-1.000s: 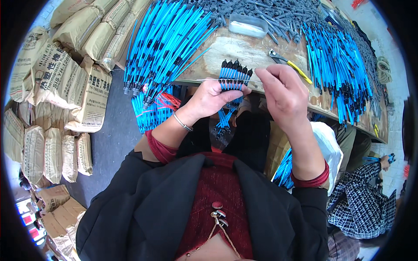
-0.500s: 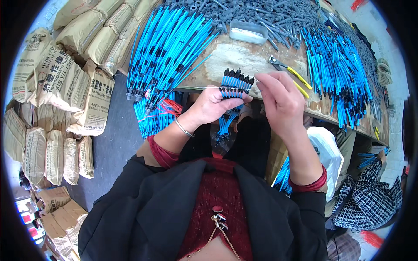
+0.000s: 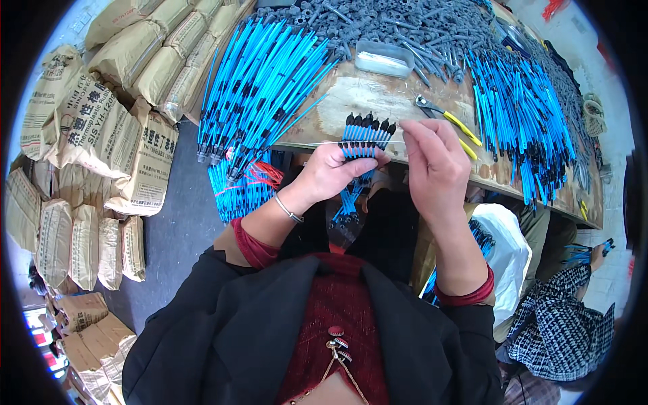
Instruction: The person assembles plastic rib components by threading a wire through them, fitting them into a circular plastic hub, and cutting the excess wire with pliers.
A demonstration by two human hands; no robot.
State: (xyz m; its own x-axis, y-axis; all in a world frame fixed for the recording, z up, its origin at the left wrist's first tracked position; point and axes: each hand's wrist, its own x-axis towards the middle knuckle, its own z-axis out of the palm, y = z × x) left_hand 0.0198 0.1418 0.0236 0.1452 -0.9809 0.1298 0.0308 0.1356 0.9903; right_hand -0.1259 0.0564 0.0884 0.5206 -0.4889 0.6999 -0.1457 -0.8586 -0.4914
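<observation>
The bundle of thin blue tubes (image 3: 365,133) with black tips is at the near edge of the tabletop (image 3: 368,84), tips pointing away from the operator. The left hand (image 3: 335,164) clamps it, thumb laid across the front. A thin pale strand (image 3: 316,144) crosses at the black collars and projects on both sides.

Caution: a slack left thumb could let the tubes fan out of line. Uneven tension could make the strand slip off the collars.

Pose: the left forearm slants in from lower left, palm turned toward the tubes. The right forearm stands nearly upright; the right hand (image 3: 439,158) is just right of the bundle, thumb and index finger narrowly spaced. I cannot tell whether these fingers grip the strand.

Farther out lie yellow-handled pliers (image 3: 453,124), a clear tray (image 3: 385,67) and grey plastic fittings (image 3: 385,23).
</observation>
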